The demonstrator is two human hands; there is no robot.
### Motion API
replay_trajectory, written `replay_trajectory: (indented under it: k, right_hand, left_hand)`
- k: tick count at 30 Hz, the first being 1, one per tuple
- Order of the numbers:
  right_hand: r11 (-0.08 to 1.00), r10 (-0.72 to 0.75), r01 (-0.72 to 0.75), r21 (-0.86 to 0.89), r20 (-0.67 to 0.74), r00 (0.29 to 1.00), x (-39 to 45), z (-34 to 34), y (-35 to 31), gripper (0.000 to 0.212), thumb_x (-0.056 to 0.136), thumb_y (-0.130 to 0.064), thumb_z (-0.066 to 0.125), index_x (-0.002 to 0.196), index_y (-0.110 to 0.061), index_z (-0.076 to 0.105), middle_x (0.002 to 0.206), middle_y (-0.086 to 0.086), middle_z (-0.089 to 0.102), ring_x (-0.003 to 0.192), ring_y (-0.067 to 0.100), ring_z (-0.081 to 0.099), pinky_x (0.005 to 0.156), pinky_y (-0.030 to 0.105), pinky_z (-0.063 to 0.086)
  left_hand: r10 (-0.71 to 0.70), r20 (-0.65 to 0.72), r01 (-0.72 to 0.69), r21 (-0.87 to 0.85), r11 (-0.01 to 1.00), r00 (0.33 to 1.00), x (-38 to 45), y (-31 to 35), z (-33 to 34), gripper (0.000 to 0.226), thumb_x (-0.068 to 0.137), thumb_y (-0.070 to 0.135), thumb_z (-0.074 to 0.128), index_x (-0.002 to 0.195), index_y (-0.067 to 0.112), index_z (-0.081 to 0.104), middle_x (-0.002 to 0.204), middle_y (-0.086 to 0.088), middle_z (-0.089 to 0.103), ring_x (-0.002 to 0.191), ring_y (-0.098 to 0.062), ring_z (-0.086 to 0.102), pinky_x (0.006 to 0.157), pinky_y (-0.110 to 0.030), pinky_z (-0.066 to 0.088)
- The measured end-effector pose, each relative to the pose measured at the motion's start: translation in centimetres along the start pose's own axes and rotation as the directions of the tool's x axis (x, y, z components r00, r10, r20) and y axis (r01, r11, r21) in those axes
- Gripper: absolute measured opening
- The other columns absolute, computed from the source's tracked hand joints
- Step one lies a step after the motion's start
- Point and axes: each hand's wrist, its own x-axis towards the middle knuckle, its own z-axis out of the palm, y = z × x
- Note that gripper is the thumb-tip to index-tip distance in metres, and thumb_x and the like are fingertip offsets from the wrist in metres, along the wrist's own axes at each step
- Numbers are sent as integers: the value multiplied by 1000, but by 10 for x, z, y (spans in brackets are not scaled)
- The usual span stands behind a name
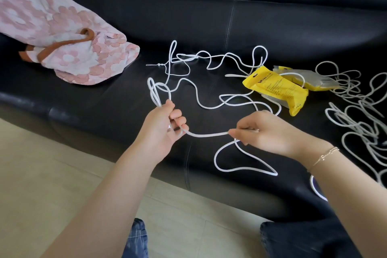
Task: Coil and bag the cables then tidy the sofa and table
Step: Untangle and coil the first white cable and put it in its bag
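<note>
both hands (pixel 161 125) (pixel 266 132) pinching white cable (pixel 209 134) taut

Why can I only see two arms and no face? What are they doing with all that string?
The camera sits on a person's head and looks down, so you see only their own arms. They face a black sofa. The left hand grips a few loops of a white cable, and the right hand pinches the same cable, stretched between them. The rest lies loose on the seat. Beside it are two yellow bags, more cables on the right, and a pink blanket on the left.
</note>
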Motion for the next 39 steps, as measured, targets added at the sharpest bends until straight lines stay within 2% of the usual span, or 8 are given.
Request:
replay_trajectory:
  k: [6,12,22,25,28,31,36,39]
  right_hand:
    - [959,-24,22,283,3,1000,1,-2,-6,30,97,-24,54,71,-13,65,53,-2,40,52,14,34,51,24,29]
    - [986,-106,136,97,-264,959,5,8,-4,26,98,-28,52,76,-18,63,51,-6,43,49,9,38,50,19,31]
    - [993,-116,116,-18,-286,951,9,10,-2,28,84,-42,68,75,-16,63,58,-4,54,53,10,44,54,29,39]
    - [971,6,50,232,-234,972,7,3,-7,15,92,-27,63,84,-15,68,69,1,60,58,7,47,59,22,39]
    - [892,99,-18,451,-157,983,4,-2,-11,22,96,-32,53,95,-20,72,77,-13,66,72,0,58,72,22,42]
    - [927,81,-38,373,-101,992,5,2,-11,31,87,-53,59,93,-25,72,71,3,60,65,10,55,69,25,43]
    - [975,-13,48,215,-161,987,10,4,-3,19,93,-31,61,90,-15,71,55,-13,52,52,0,47,53,12,38]
    - [980,-70,107,167,-215,974,11,11,-4,24,92,-38,60,81,-17,65,52,-15,50,51,2,46,52,13,36]
  left_hand:
    - [133,88,-157,411,898,987,-6,0,-3,27,102,26,51,76,18,46,56,6,29,48,-7,28,50,-21,32]
    - [81,320,-288,681,674,944,-5,-18,-5,26,104,28,45,93,13,63,59,5,50,51,-11,46,52,-22,37]
    - [-199,407,-287,847,447,892,-10,-27,-2,28,101,31,51,83,22,70,71,12,57,57,-8,50,57,-18,39]
    - [-186,384,-294,877,379,904,-8,-28,-3,33,102,31,48,74,25,64,74,11,62,62,-7,51,59,-14,41]
    - [-156,388,-316,882,350,908,-5,-32,-6,41,101,35,48,65,36,66,104,4,72,83,-9,57,81,-27,47]
    - [-172,401,-316,871,377,900,-6,-35,-5,31,103,26,46,76,21,61,83,3,74,78,-11,66,73,-21,50]
    - [-187,446,-378,872,310,875,-9,-35,-2,24,98,30,56,81,13,53,60,4,59,55,-10,57,57,-17,42]
    - [-243,490,-412,857,311,837,-14,-32,0,30,92,40,63,83,13,52,57,2,62,51,-11,57,57,-20,44]
